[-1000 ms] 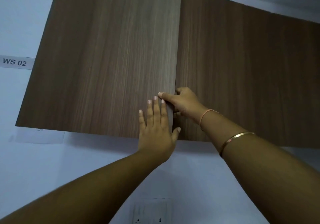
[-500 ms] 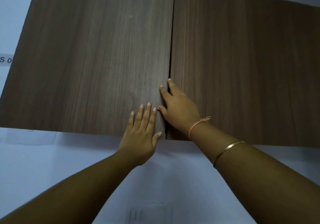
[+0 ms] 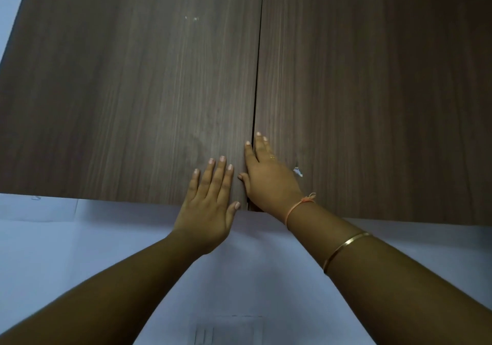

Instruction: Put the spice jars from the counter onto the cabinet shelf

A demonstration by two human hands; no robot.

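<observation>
Two dark wood cabinet doors fill the upper view, the left door [image 3: 127, 91] and the right door [image 3: 372, 91], meeting at a thin dark seam. My left hand [image 3: 210, 206] lies flat with straight fingers on the lower right corner of the left door. My right hand [image 3: 269, 179] presses flat on the lower left corner of the right door, its fingertips right at the seam. No spice jars, counter or shelf are in view; the cabinet's inside is hidden behind the doors.
A pale wall [image 3: 80, 238] runs below the cabinet. A white wall socket plate [image 3: 226, 330] sits at the bottom middle. A small chipped mark [image 3: 297, 170] shows on the right door beside my right hand.
The left door has swung from slightly ajar to flush with the right door. My right hand went from curled at the door edge to flat on the right door. The view moved closer.
</observation>
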